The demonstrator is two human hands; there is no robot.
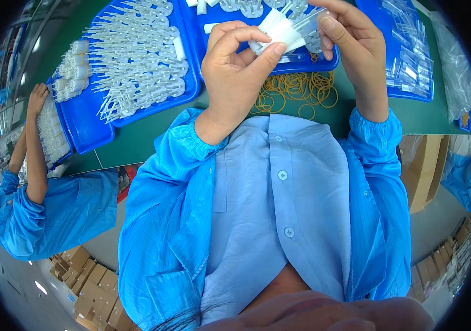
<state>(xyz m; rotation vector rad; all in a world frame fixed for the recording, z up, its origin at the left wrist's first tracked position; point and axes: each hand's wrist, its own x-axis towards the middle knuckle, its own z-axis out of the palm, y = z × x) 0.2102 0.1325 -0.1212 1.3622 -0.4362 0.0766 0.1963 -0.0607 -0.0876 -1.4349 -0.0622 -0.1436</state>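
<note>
My left hand [235, 71] is closed, its thumb and index finger pinching a white, paper-like folded piece [279, 32] over the middle tray. My right hand [361, 52] pinches the end of a clear plastic tube-like piece [308, 23] between thumb and fingers. The clear piece's other end meets the white piece; whether it sits inside or against it, I cannot tell. Beneath both hands lies a blue tray [323, 65] with white plastic parts, partly hidden by my fingers. A loose pile of yellow rubber bands [288, 86] spreads along its near edge.
A blue tray [192, 91] on the left is crowded with white thin-stemmed parts. Clear plastic pieces [409, 69] fill another blue tray at right, beside a clear plastic bag [458, 71]. At far left, a co-worker's hand [38, 99] reaches over a tray. A cardboard box [431, 171] stands at right.
</note>
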